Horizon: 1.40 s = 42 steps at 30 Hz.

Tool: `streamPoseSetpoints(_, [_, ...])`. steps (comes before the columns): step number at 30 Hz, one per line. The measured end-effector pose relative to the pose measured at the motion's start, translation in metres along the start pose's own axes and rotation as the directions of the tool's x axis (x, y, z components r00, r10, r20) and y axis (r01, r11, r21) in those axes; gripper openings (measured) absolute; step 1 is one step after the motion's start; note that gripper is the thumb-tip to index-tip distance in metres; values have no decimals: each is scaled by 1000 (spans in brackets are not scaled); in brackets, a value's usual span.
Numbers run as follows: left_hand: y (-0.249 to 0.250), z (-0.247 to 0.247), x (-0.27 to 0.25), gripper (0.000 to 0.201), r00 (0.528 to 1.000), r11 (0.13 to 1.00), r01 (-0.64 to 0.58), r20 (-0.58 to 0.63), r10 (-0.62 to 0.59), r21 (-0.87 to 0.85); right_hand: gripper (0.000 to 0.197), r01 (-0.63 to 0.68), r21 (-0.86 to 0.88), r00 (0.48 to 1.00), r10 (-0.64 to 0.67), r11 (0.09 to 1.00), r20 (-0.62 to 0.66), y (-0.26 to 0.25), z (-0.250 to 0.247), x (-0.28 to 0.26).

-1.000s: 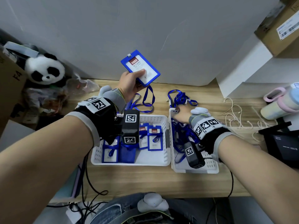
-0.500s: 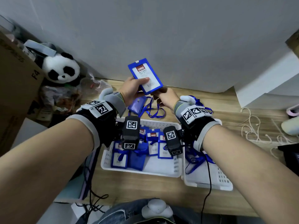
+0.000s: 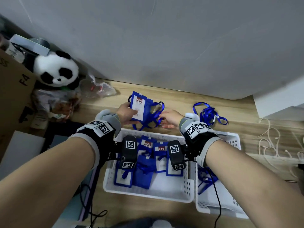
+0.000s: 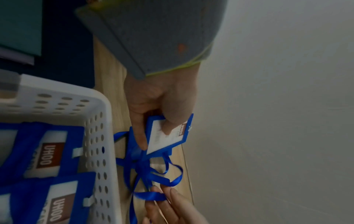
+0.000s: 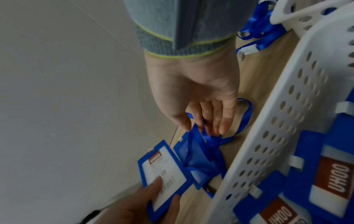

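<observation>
A blue ID card holder (image 3: 139,106) with a red UHOO label is gripped by my left hand (image 3: 131,113), thumb on its face, just above the wooden desk behind the white basket (image 3: 148,133). The wrist views show the same holder (image 4: 169,134) (image 5: 164,172) in my left hand (image 4: 155,138) (image 5: 166,189). Beside it a second blue holder (image 5: 199,157) lies on the desk with a blue lanyard (image 3: 156,112) looped on it. My right hand (image 3: 161,116) (image 5: 201,128) pinches that lanyard ribbon (image 4: 153,196) between thumb and fingers.
The white basket holds several blue card holders (image 3: 148,162). A second white basket (image 3: 232,140) with lanyards stands to its right. A loose lanyard bundle (image 3: 209,114) and white cords (image 3: 269,142) lie on the desk. A panda plush (image 3: 56,71) and cardboard box (image 3: 13,83) sit left. The wall (image 3: 164,46) is close behind.
Both hands have come down from in front of the wall to the desk behind the basket. My right hand left the raised holder's corner and now pinches the lanyard.
</observation>
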State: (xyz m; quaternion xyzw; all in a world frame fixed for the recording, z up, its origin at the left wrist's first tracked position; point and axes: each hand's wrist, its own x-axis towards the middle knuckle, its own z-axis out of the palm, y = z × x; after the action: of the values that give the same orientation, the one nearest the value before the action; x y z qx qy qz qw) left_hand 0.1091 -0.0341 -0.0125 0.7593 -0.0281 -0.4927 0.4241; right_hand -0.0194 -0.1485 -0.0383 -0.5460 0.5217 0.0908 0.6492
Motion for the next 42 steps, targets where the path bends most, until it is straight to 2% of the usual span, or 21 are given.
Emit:
streamPoseSetpoints(1, [-1,2,3,36,1000,1000,8,7,-8,23,8,-24,4,1000,24,1000,9,2,0,0])
streamPoseSetpoints(4, [-4,6,13,43,999,998,33,7,-34,46,28,-58,-79,998,56,995,-35,7,-4,5])
streamPoseSetpoints(6, [-6,9,19,47,999,996,37,-26,-35,76,29,-70,-110,995,62,991,-77,9,-7,5])
streamPoseSetpoints(9, [-7,12,20,50,995,985,21,-97,-4,174,31,-43,-269,990,4,962,-142,10,-15,6])
streamPoseSetpoints(11, [-7,12,17,46,988,981,-6,-153,36,194,22,11,-292,982,-66,956,-179,9,-17,-1])
streamPoseSetpoints(13, [-4,12,12,35,987,991,-45,-148,64,130,20,65,-176,996,-74,982,-44,6,-18,-12])
streamPoseSetpoints(15, [-4,13,5,20,993,996,-75,-92,79,43,24,78,-101,979,-57,992,197,8,-16,-26])
streamPoseSetpoints(17, [-7,13,-4,23,995,995,-99,-34,99,4,22,90,-195,941,-19,977,337,17,-9,-36])
streamPoseSetpoints(19, [-13,13,-14,27,991,991,-132,-5,132,-3,15,117,-409,939,34,905,343,33,3,-41])
streamPoseSetpoints(21, [-21,12,-24,28,990,990,-140,14,140,-10,18,126,-564,949,66,816,308,51,18,-44])
streamPoseSetpoints(29, [-48,6,-52,27,995,998,-64,75,63,14,25,110,-668,970,66,736,233,94,44,-47])
streamPoseSetpoints(32, [-54,6,-61,26,995,998,-40,91,35,51,16,155,-704,971,26,693,239,94,39,-54])
streamPoseSetpoints(34, [-57,6,-64,25,994,996,-38,102,30,79,10,167,-680,977,-27,714,212,89,29,-60])
streamPoseSetpoints(36, [-59,9,-67,21,994,992,-38,111,24,119,3,166,-577,983,-89,800,159,84,16,-66])
streamPoseSetpoints(38, [-61,12,-72,14,989,994,-8,144,-8,111,7,191,-431,981,-158,882,111,75,3,-69])
streamPoseSetpoints(40, [-63,18,-83,13,968,994,48,240,-70,95,2,206,-273,978,-204,940,34,69,-5,-76])
streamPoseSetpoints(42, [-64,22,-87,11,946,994,60,314,-85,88,14,219,-71,974,-223,973,-43,64,-11,-82])
